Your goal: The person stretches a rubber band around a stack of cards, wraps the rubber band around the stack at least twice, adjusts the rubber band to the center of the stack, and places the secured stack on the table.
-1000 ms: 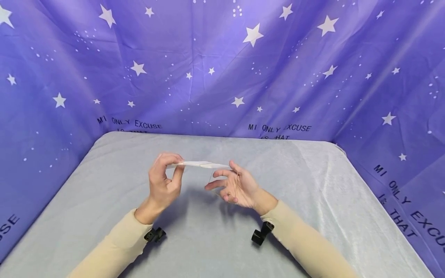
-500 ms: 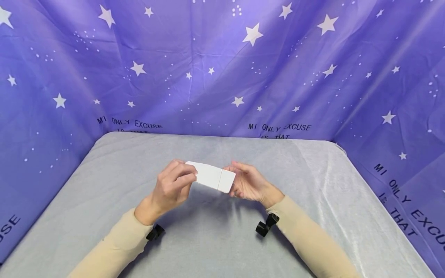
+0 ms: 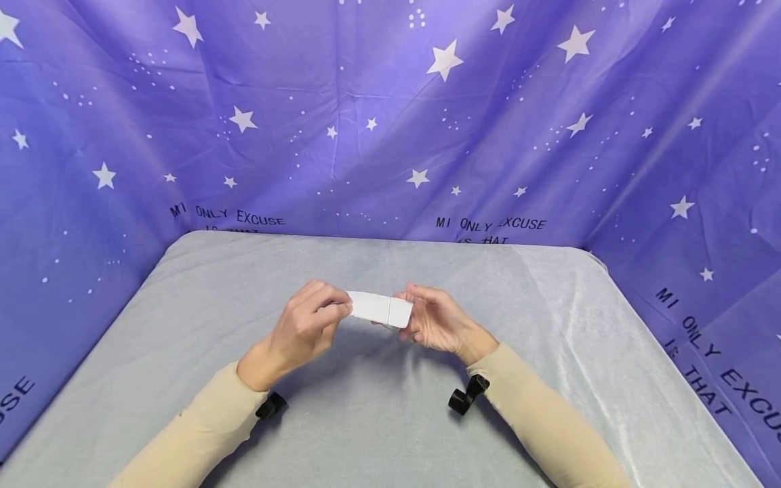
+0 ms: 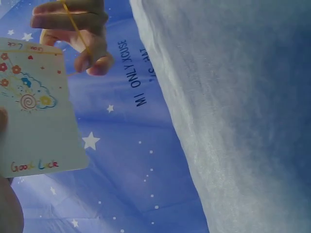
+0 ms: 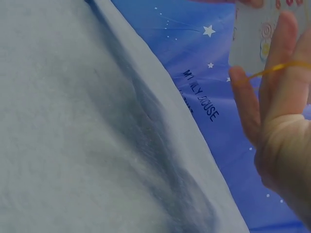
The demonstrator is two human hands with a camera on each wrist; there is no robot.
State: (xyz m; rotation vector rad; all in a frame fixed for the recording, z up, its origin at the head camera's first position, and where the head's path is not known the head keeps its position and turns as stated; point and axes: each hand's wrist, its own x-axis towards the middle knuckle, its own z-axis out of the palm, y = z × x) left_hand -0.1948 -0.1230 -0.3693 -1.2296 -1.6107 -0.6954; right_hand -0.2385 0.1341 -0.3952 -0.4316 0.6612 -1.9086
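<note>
My left hand [image 3: 305, 329] pinches the left end of a thin bundle of white cards [image 3: 370, 307], held above the table and tilted with its plain side toward the head camera. A drawn sun, cloud, red flowers and "Good Luck" lettering show on the cards' other side [image 4: 43, 136] in the left wrist view. A yellow rubber band [image 4: 75, 26] crosses the cards near their right end and stretches over the fingers of my right hand [image 3: 442, 324]. In the right wrist view the band [image 5: 279, 67] runs tight across those fingers. The right thumb's contact with it is unclear.
A grey cloth covers the table [image 3: 378, 420] under both hands. Purple curtains [image 3: 390, 135] with white stars and black lettering hang behind it and at both sides. A small black camera [image 3: 466, 395] is strapped to the right wrist, another [image 3: 271, 405] to the left.
The cards have turned from edge-on to showing their plain face, then tilted back somewhat. My left hand has moved right, and the right hand has closed in around the cards' right end.
</note>
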